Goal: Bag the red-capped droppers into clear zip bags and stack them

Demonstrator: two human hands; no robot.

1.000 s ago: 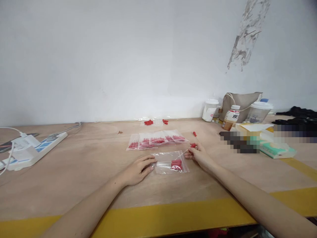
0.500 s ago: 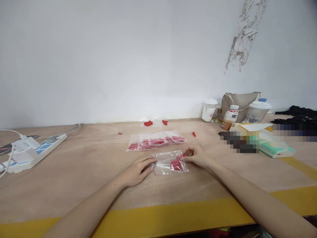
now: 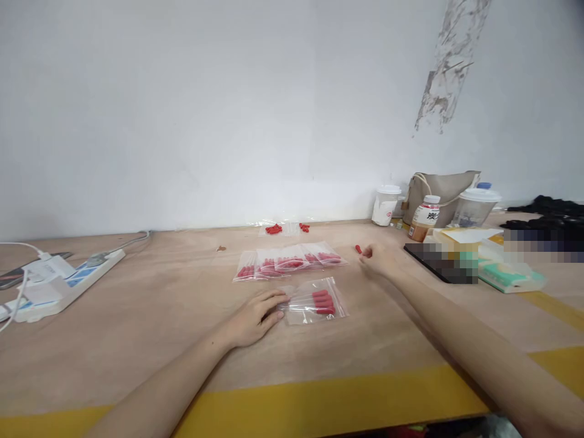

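The left hand (image 3: 255, 316) lies flat on the wooden table (image 3: 137, 316), its fingers loosely spread and their tips pressing down the left edge of a clear zip bag (image 3: 316, 300). That bag sits near the middle of the table and holds a small stack of red-tipped sticks (image 3: 323, 301) lying side by side.

The right hand (image 3: 378, 258) reaches farther out and to the right, its fingers curled close together beside a single red-tipped stick (image 3: 358, 249) that lies loose on the table. The fingertips are at the stick's near end, but whether they grip it or only touch it cannot be told.

Between the two hands, just beyond the clear zip bag, a row of filled bags (image 3: 288, 263) lies overlapping, each with red tips showing. Farther still, close to the white wall (image 3: 228, 109), a few loose red pieces (image 3: 274, 229) rest on another clear bag.

At the far right stand a white cup (image 3: 385, 204), a bottle (image 3: 424, 217) with brown liquid, a lidded plastic cup (image 3: 474, 207) and a beige bag (image 3: 444, 185). A tissue pack (image 3: 511, 275) lies nearer. At the left sits a power strip (image 3: 68, 278) with cables plugged in. A yellow stripe (image 3: 296, 401) runs along the table's near edge.
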